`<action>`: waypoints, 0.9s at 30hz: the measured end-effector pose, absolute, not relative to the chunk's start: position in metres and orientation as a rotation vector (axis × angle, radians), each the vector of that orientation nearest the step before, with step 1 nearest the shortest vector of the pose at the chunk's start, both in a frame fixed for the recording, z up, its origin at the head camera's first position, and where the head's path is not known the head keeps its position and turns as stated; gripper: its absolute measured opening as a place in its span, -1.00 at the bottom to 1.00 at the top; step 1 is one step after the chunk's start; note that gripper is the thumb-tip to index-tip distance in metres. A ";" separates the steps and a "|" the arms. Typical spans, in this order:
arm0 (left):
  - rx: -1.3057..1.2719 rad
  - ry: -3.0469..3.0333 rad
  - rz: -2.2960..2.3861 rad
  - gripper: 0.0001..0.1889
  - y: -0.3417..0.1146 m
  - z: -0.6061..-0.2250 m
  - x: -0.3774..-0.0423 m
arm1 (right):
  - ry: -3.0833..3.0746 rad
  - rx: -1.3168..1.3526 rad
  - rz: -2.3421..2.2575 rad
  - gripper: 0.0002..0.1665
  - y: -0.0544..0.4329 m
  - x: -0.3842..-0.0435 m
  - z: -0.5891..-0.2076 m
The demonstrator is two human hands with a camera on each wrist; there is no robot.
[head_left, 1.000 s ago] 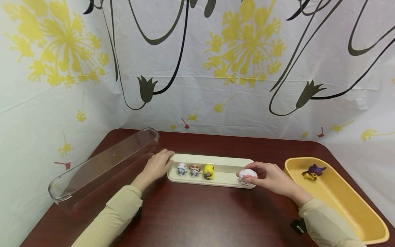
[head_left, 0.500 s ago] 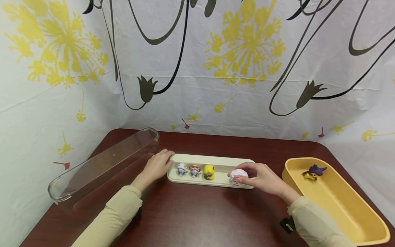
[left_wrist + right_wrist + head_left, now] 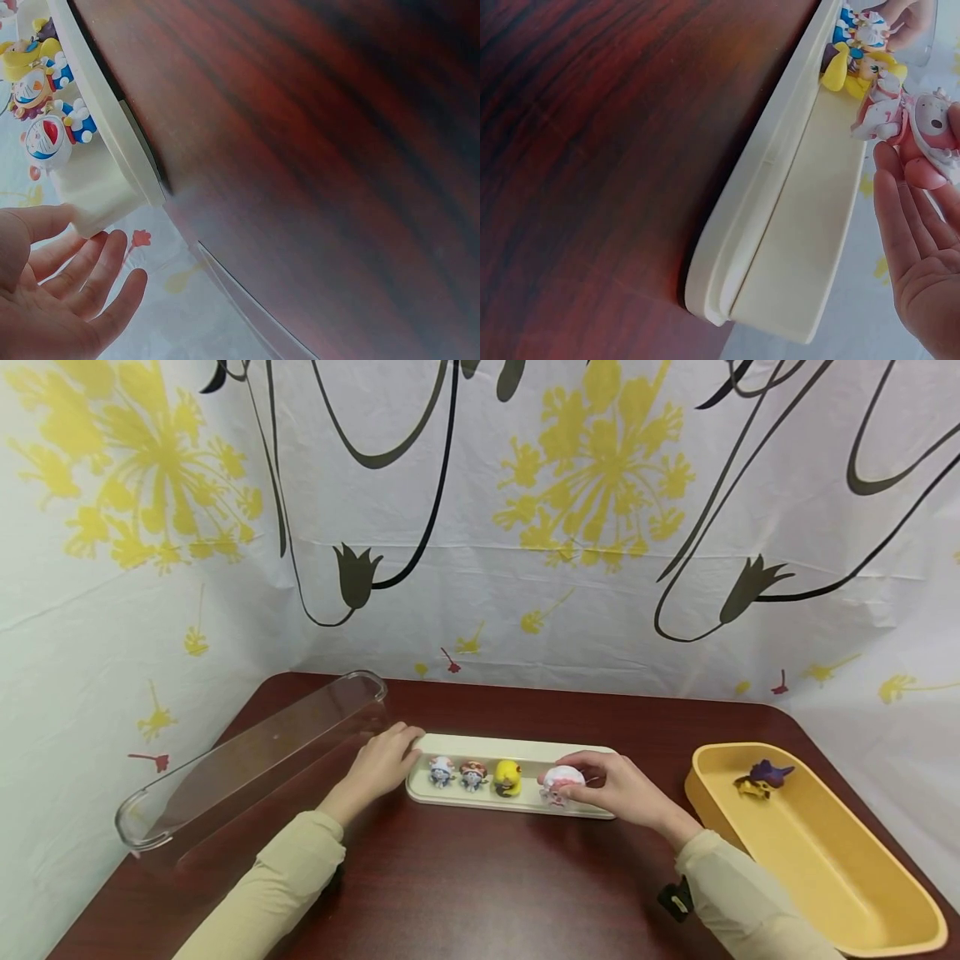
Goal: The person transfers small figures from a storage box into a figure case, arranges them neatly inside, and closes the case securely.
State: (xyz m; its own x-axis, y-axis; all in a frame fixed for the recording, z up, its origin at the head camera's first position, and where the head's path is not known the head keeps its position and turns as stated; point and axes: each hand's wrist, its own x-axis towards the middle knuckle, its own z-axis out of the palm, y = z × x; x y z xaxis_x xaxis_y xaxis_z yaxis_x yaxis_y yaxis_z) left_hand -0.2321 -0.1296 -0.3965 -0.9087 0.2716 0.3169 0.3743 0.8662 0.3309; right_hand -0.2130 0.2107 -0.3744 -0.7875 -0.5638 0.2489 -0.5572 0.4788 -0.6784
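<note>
Head view first: the pink-and-white figurine [image 3: 561, 783] is up on its long axis, near vertical, white top uppermost, at the right-hand part of the cream tray [image 3: 480, 747]. Right hand [image 3: 618, 789] has it pinched, thumb on the near side, fingers round the far side; whether its base touches the tray floor, I can't tell. The tray lies lengthwise left to right, and along its left half stand the white-hatted figurine [image 3: 441, 772], the brown-hatted figurine [image 3: 473, 775] and the yellow figurine [image 3: 507, 777], that last one nearest the pinched piece. Left hand [image 3: 384, 760] rests its fingers at the tray's left end. Far right, the yellow bin [image 3: 817, 864] with a purple-and-yellow figurine [image 3: 763, 778] inside.

Over to the left wrist: thumb and fingertips at the tray's end, fingers slightly spread and gently bent. The tray's long axis runs up toward the top left corner.

Right wrist now: the pink-and-white figurine tilts across the picture, head to the right, feet to the upper left, its face plainly showing. Fingers lie close together beneath it; the thumb is mostly cut off at the edge.
</note>
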 end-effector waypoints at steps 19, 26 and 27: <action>-0.504 -2.766 -0.583 -0.74 -0.131 -0.397 -0.233 | 2.707 -0.950 -1.286 -0.60 0.192 -0.210 -0.371; -0.506 -2.770 -0.582 -0.74 -0.130 -0.396 -0.233 | 2.763 -0.920 -1.211 -0.53 0.196 -0.223 -0.391; -0.506 -2.770 -0.581 -0.74 -0.130 -0.396 -0.232 | 2.763 -0.924 -1.215 -0.54 0.196 -0.224 -0.393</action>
State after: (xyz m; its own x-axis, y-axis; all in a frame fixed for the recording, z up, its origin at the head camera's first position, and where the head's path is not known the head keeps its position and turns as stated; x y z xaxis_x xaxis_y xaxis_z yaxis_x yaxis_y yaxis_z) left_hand -0.2324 -0.1301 -0.3959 -0.9039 0.2801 0.3233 0.3864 0.8588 0.3362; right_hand -0.2237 0.1961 -0.3926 -0.8287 -0.5063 0.2387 -0.5181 0.5325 -0.6693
